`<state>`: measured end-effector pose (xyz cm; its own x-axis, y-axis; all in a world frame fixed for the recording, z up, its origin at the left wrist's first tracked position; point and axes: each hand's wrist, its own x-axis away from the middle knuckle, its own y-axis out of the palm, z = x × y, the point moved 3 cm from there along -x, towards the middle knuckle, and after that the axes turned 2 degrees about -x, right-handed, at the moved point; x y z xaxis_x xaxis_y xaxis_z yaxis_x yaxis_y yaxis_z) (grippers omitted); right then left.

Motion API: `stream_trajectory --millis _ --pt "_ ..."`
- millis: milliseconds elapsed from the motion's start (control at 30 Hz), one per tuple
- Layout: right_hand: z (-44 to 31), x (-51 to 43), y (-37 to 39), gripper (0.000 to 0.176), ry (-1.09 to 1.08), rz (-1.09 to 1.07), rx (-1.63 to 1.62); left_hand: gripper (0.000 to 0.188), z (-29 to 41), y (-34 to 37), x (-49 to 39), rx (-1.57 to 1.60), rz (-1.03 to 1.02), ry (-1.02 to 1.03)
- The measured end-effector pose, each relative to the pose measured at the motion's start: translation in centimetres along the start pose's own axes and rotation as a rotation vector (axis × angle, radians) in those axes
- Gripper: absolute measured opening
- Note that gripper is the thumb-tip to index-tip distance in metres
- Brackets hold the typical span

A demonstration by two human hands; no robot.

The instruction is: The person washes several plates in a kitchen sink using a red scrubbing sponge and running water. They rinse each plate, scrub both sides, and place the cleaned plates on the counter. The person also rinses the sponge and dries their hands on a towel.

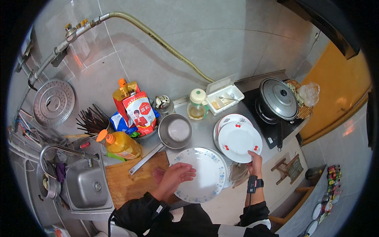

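My right hand grips the lower rim of a white plate with red cherry motifs. That plate lies over other plates, among them a white one with a patterned red rim. Over the left part of a large white plate with blue flowers is my left hand, fingers apart and holding nothing. The large plate tops a stack on the steel counter. A red patterned cloth lies beside my left hand on the wooden cutting board. A brownish cloth is left of my right wrist.
A steel saucepan has its handle over the board. Behind stand a glass oil jar and a white seasoning box. A lidded pan sits on the black stove at right. At left are a sink and a yellow pump bottle.
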<state>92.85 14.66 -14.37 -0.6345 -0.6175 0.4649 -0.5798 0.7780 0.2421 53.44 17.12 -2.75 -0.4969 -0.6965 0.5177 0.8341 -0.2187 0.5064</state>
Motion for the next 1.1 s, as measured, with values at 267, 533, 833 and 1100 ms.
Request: stream_trajectory --millis 267,533,833,1100 --pt "-3.9 5.3 0.2 0.047 -0.202 -0.113 -0.138 0.027 -0.6 3.5 -1.1 -0.08 -0.048 -0.01" --pt "-4.1 16.8 7.6 0.055 0.054 -0.465 -0.07 0.046 0.0 3.6 1.8 0.004 -0.037 0.235" --pt "-1.6 10.6 10.7 0.052 0.255 -0.765 0.358 0.056 1.1 -9.7 17.9 0.16 0.579 0.513" --pt "4.7 -4.2 2.6 0.044 0.278 -0.362 0.113 0.048 -4.9 -18.4 34.4 0.345 1.081 0.763"
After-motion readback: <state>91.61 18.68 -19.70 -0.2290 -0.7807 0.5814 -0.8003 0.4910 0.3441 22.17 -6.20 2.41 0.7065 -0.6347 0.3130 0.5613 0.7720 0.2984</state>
